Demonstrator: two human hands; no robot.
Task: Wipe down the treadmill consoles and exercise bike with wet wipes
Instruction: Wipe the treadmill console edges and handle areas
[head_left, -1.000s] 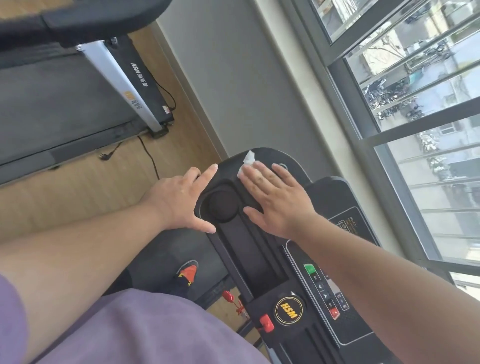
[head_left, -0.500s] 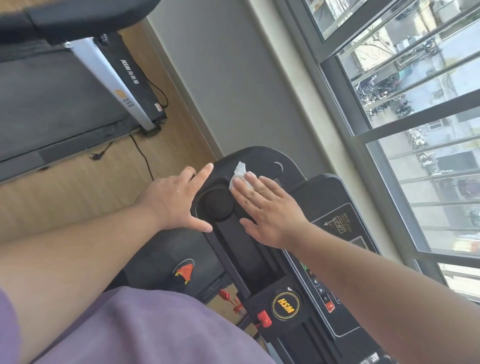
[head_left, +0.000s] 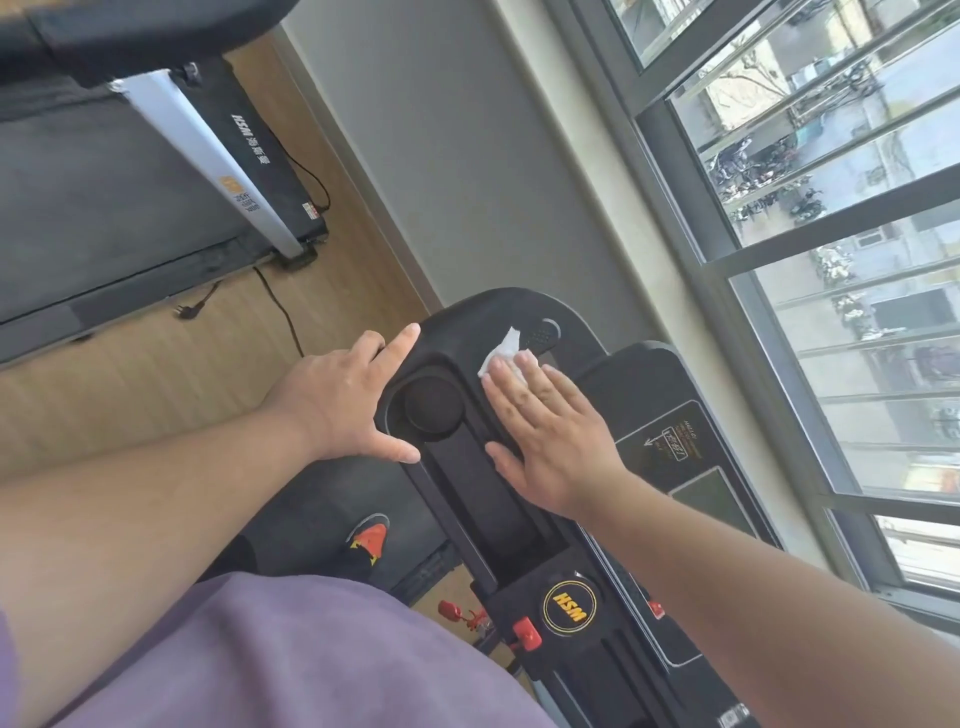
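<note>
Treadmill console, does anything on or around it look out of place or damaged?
Nothing damaged on the console. One oddity: the neighbouring treadmill's power plug lies loose on the wooden floor, apparently unplugged.

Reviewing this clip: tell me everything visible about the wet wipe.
The wet wipe is a small, white, crumpled sheet that looks thin and soft. It lies on the black treadmill console, near the speaker grille. The right hand presses it flat with straight fingers, covering most of it; only a rumpled corner shows past the fingertips. The left hand does not touch it.
</note>
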